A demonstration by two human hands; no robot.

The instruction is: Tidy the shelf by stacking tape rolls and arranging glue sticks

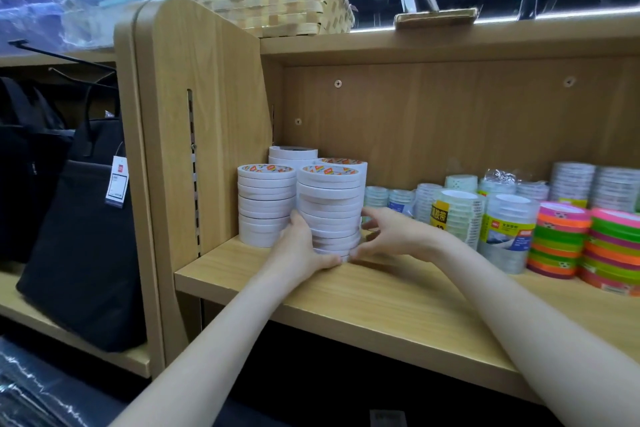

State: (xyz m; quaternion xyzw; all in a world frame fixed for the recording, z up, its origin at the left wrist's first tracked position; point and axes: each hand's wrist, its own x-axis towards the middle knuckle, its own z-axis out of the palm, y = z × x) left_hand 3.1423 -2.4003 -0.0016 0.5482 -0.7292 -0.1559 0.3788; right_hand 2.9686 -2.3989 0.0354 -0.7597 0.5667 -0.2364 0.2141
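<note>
A tall stack of white tape rolls point(329, 204) stands on the wooden shelf point(363, 298), near its left end. My left hand point(301, 246) presses against the stack's lower left side and my right hand point(391, 236) cups its lower right side, so both grip it. A second white stack point(265, 204) stands just left of it, touching the left hand. Two more white stacks point(292, 153) rise behind. No glue sticks are visible.
Wrapped packs of clear tape point(505, 232) and stacks of neon orange, green and pink tape point(557, 239) fill the shelf's right side. A wooden side panel point(194, 121) bounds the left. Black bags point(83, 236) hang beyond it. A woven basket point(277, 3) sits on top.
</note>
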